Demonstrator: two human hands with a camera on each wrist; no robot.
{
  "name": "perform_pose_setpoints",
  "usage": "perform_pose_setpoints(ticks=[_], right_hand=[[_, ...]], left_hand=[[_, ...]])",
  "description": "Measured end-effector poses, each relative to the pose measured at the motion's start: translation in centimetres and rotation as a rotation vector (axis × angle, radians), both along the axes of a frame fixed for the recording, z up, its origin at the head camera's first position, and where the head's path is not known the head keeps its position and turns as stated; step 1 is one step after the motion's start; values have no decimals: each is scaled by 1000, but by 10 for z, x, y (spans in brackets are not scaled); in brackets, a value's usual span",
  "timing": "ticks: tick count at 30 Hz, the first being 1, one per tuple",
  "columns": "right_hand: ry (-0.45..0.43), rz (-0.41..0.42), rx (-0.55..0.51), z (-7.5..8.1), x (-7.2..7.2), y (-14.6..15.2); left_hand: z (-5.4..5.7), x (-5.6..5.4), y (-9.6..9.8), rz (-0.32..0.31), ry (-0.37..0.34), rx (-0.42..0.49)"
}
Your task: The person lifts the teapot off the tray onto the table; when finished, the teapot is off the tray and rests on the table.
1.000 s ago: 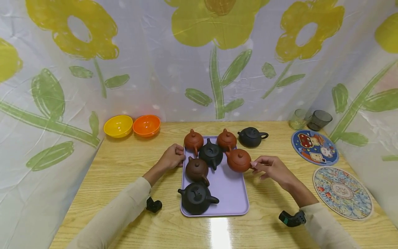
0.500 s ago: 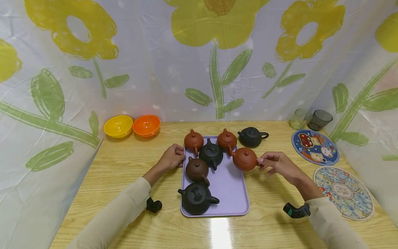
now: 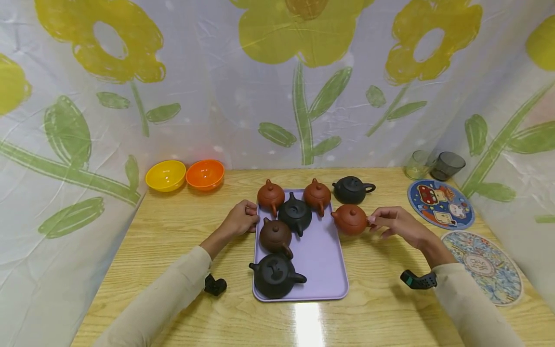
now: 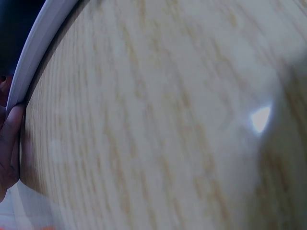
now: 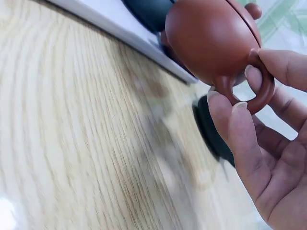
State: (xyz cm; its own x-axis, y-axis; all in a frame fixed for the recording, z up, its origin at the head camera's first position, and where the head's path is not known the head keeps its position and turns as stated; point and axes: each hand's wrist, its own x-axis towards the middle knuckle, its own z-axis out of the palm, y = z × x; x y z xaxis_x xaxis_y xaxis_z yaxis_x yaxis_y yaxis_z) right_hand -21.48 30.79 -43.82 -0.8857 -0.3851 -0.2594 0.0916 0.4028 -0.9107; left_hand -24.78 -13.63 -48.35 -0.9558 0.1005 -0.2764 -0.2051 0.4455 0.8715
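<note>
My right hand (image 3: 396, 224) pinches the looped handle of a reddish-brown teapot (image 3: 350, 220), holding it in the air by the right edge of a lilac tray (image 3: 321, 270). In the right wrist view, thumb and fingers close round the teapot's handle (image 5: 264, 93). My left hand (image 3: 239, 219) grips the tray's left rim, with a finger (image 4: 12, 129) against its outer side. On the tray stand two small reddish teapots (image 3: 270, 195) (image 3: 317, 195) at the back, a black teapot (image 3: 295, 214) between them, a dark brown teapot (image 3: 274, 236) and a larger black teapot (image 3: 273, 277) at the front left.
Another black teapot (image 3: 350, 189) stands on the table behind the tray's right corner. Yellow (image 3: 165, 176) and orange (image 3: 205, 174) bowls sit back left. Two glasses (image 3: 417, 165) (image 3: 448, 166) and two round mats (image 3: 441, 205) (image 3: 479, 265) lie along the right side. A patterned curtain (image 3: 208, 96) hangs behind.
My right hand has carried the reddish-brown teapot to the right, from over the tray to beyond its right edge. The left hand stays at the tray's rim.
</note>
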Motion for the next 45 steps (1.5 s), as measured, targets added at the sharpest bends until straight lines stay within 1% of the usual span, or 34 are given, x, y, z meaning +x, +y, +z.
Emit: perform_pose_setpoints(ticks=[8,15,21,29,35,40,45], right_hand=[[-2,47,-16,-7,-10,15],[-19,30,16,-13,-18,24],[-35,21,31,-14,-24,31],[-72,32,46,-16,-28,35],[-73,35,40,-19,-32,38],[-87,33,39,-20,-34,37],[-97,31,46,-20,-35,36]], left_hand=[[0,0,-1,0,10,-15],[-1,-1,0,2,-1,-1],[-2,-1,0,4,2,-3],[-2,-1,0,5,6,5],[-2,-1,-1,-1,9,15],[-1,-1,-1,-5,12,39],[-1,0,-1,-7,16,38]])
